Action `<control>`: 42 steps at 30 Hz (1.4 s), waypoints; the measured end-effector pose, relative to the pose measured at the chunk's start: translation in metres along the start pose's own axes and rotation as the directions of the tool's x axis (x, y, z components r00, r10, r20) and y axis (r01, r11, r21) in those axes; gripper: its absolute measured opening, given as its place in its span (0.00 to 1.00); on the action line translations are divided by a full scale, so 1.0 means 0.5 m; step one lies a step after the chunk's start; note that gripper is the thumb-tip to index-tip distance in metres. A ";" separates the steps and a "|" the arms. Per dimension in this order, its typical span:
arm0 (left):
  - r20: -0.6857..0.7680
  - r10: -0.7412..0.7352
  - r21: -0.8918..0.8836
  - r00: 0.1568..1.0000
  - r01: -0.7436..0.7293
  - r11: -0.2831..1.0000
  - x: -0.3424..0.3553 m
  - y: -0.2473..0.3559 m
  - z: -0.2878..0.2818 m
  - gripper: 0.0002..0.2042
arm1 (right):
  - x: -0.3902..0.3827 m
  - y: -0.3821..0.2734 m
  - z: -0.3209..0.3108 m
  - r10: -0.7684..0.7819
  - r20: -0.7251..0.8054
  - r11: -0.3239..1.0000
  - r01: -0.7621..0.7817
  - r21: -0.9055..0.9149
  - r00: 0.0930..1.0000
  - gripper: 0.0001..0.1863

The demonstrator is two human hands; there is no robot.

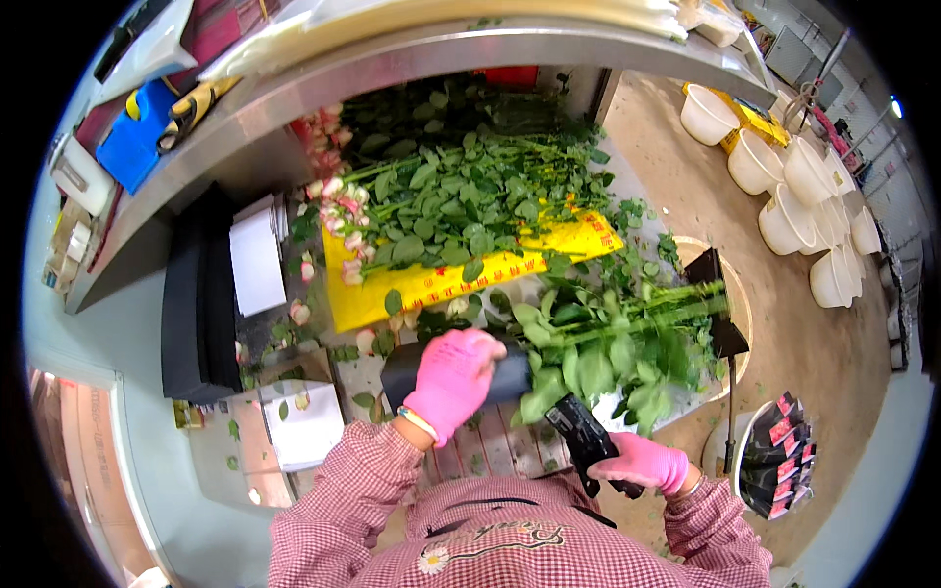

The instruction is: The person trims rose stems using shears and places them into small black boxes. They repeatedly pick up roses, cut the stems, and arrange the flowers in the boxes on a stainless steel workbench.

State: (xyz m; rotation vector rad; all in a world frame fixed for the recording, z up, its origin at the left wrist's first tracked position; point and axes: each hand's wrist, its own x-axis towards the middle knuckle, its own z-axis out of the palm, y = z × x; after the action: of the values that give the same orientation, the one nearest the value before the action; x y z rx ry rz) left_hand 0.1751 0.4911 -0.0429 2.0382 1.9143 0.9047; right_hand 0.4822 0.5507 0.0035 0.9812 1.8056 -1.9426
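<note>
My left hand [455, 380], in a pink glove, is closed over a dark grey paper wrap [512, 374]. The wrap lies crosswise in front of me, around one end of a bunch of leafy green stems [613, 338]; any blooms inside are hidden. My right hand [642, 465], also pink-gloved, grips a long black stapler [580, 429] with two arms spread apart. Its far end points up-left, near the lower leaves and the right end of the wrap. Beyond lie many cut roses [441, 211], their pink-and-white heads to the left, on a yellow printed sheet [377, 304].
A metal shelf [470, 51] spans the far side. Black sheets [196, 294] and white paper [257, 260] stand left, with more white sheets [304, 431] nearer. A black upright plate [723, 304] stands right. Wrapped bouquets [779, 461] fill a white bucket; more white buckets [789, 218] stand on the floor.
</note>
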 end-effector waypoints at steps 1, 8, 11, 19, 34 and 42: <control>-0.134 0.095 0.057 0.986 -0.088 0.994 0.019 -0.029 -0.002 0.14 | 0.007 -0.023 -0.001 0.010 0.021 0.999 -0.011 0.035 1.000 0.19; 0.019 0.129 0.197 0.991 -0.130 0.972 0.021 -0.075 0.017 0.22 | 0.130 -0.047 -0.012 -0.031 0.056 0.998 0.028 0.052 0.998 0.22; 0.014 0.034 0.166 0.999 -0.036 0.985 0.050 -0.024 0.003 0.20 | 0.142 -0.064 -0.042 -0.137 -0.005 0.991 0.137 0.011 0.991 0.25; 0.015 0.350 0.328 0.936 -0.336 0.883 0.019 -0.017 0.032 0.07 | 0.169 -0.063 -0.044 -0.429 0.014 0.854 0.410 -0.321 0.903 0.18; 0.062 0.431 0.301 0.900 -0.428 0.852 -0.067 0.027 0.072 0.06 | 0.138 0.015 0.148 0.030 -0.539 0.935 -0.213 -0.282 0.842 0.27; 0.421 0.319 0.029 0.849 -0.364 0.931 -0.183 0.128 0.118 0.09 | -0.054 0.118 0.091 0.201 -0.385 0.979 -0.167 0.121 0.901 0.20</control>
State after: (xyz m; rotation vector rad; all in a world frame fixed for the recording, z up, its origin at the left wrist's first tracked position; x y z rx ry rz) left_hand 0.2633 0.4100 -0.0819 2.4460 1.4285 0.3825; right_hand 0.5272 0.4918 -0.0244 1.6110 1.7547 -1.8115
